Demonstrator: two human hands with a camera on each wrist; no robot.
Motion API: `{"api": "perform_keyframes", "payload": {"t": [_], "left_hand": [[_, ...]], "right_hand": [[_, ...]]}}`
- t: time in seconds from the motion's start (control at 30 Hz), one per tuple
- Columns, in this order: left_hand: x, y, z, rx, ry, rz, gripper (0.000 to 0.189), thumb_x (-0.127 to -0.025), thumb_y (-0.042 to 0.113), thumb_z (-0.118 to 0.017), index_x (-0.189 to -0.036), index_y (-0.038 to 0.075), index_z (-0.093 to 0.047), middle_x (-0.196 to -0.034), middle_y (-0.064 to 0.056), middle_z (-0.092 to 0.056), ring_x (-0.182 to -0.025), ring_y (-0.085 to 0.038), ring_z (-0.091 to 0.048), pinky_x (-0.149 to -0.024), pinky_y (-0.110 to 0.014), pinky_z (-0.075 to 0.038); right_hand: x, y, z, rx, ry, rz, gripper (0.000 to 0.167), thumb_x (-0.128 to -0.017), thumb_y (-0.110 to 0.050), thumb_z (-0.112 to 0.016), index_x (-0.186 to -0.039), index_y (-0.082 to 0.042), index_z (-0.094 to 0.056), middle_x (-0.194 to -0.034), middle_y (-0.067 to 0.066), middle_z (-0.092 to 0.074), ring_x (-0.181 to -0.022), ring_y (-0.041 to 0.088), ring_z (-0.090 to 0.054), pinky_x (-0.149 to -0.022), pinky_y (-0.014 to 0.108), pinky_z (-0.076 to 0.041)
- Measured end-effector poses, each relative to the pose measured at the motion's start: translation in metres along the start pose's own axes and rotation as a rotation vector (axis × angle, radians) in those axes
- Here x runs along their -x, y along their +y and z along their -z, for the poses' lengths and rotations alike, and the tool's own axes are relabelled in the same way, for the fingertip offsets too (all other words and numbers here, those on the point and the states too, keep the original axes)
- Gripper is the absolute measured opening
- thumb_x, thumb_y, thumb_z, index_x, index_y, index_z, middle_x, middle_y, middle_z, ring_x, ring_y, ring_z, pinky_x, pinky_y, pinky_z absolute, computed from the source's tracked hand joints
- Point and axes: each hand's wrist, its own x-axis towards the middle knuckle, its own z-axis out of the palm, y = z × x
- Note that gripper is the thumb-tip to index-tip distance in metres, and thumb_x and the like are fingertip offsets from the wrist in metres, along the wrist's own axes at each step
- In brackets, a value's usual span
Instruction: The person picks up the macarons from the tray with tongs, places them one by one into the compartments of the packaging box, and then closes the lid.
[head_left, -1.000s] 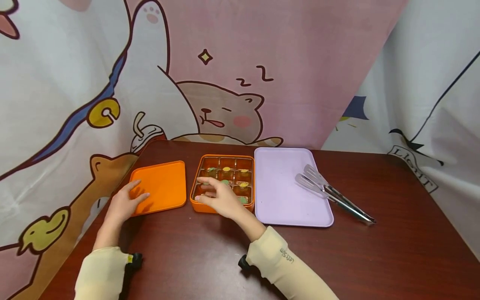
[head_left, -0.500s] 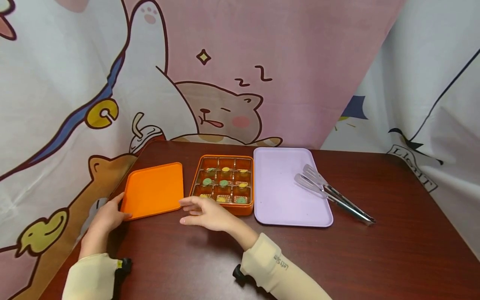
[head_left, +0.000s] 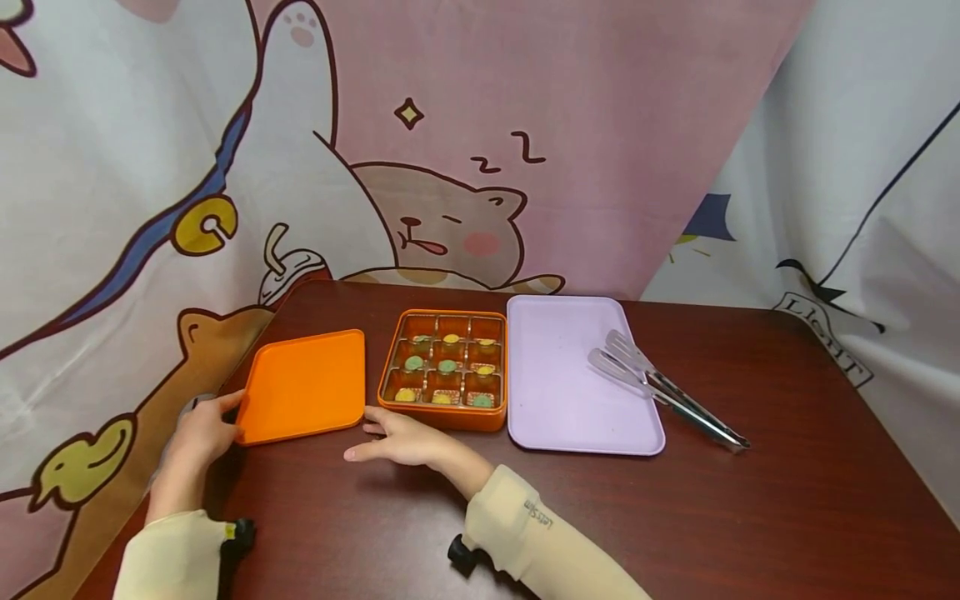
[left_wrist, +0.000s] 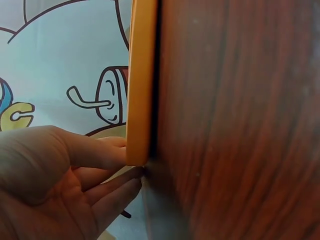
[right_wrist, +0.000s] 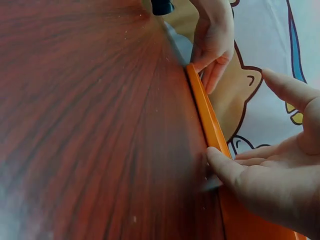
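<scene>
An orange tray-like lid [head_left: 303,385] lies on the left of the table. My left hand [head_left: 197,435] touches its left edge near the front corner, thumb and fingertips against the rim in the left wrist view. My right hand [head_left: 411,439] is at the lid's front right corner, fingers extended and thumb spread apart. In the right wrist view one fingertip [right_wrist: 216,154] meets the lid's edge. Just behind the right hand stands an orange box [head_left: 450,418] with a clear divided insert, holding yellow and green pieces in its compartments.
To the right of the box lies a lilac tray [head_left: 570,392]. Metal tongs [head_left: 675,398] rest across its right rim, their handles reaching onto the dark wooden table [head_left: 810,467]. A cartoon-print curtain [head_left: 600,150] hangs behind and beside the table.
Both hands have moved left and towards me, the right one leaving its place over the box. The lid has shifted slightly left and nearer, turning a little.
</scene>
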Motion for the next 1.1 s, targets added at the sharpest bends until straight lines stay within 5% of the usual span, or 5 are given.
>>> {"api": "perform_keyframes", "payload": {"t": [0.3, 0.43, 0.57, 0.9, 1.1], "left_hand": [[0.006, -0.012, -0.001, 0.161, 0.083, -0.017, 0.063, -0.088, 0.003, -0.059, -0.147, -0.009, -0.039, -0.137, -0.041, -0.046, -0.12, -0.056, -0.051, -0.088, -0.047, -0.05], [0.009, -0.016, 0.0, 0.306, 0.086, -0.021, 0.061, -0.092, -0.001, -0.058, -0.147, -0.011, -0.036, -0.141, -0.036, -0.044, -0.096, -0.01, -0.07, -0.071, -0.012, -0.049], [0.014, -0.019, 0.003, 0.465, 0.051, -0.011, 0.062, -0.096, -0.004, -0.055, -0.151, -0.01, -0.028, -0.148, -0.036, -0.031, -0.079, 0.027, -0.044, -0.068, -0.004, -0.047], [0.026, -0.025, 0.021, 0.638, 0.022, -0.058, 0.064, -0.1, 0.007, -0.056, -0.152, -0.011, -0.024, -0.099, 0.038, -0.055, -0.083, 0.018, -0.057, -0.072, -0.01, -0.054], [0.03, -0.024, 0.025, 0.852, -0.04, -0.076, 0.068, -0.098, 0.006, -0.061, -0.155, -0.003, -0.026, -0.098, 0.038, -0.059, -0.086, 0.013, -0.063, -0.073, -0.011, -0.055]], "right_hand": [[-0.006, 0.0, -0.014, -0.122, 0.084, 0.011, 0.084, -0.092, -0.027, -0.071, -0.157, -0.002, -0.025, -0.161, 0.012, -0.036, -0.146, 0.023, -0.042, -0.119, 0.036, -0.036], [-0.004, 0.001, -0.018, -0.182, 0.112, 0.034, 0.082, -0.092, -0.026, -0.072, -0.157, -0.004, -0.028, -0.162, 0.01, -0.035, -0.146, 0.023, -0.04, -0.119, 0.038, -0.036], [-0.002, 0.0, -0.021, -0.248, 0.13, 0.051, 0.079, -0.092, -0.023, -0.072, -0.156, -0.005, -0.029, -0.162, 0.009, -0.034, -0.146, 0.024, -0.042, -0.117, 0.039, -0.038], [0.004, -0.009, -0.029, -0.388, 0.211, 0.115, 0.071, -0.09, -0.018, -0.071, -0.152, -0.006, -0.037, -0.146, 0.01, -0.049, -0.139, 0.024, -0.051, -0.112, 0.035, -0.044], [0.006, -0.016, -0.03, -0.476, 0.302, 0.151, 0.061, -0.091, -0.013, -0.071, -0.146, -0.006, -0.044, -0.126, 0.01, -0.057, -0.126, 0.025, -0.062, -0.104, 0.034, -0.051]]}}
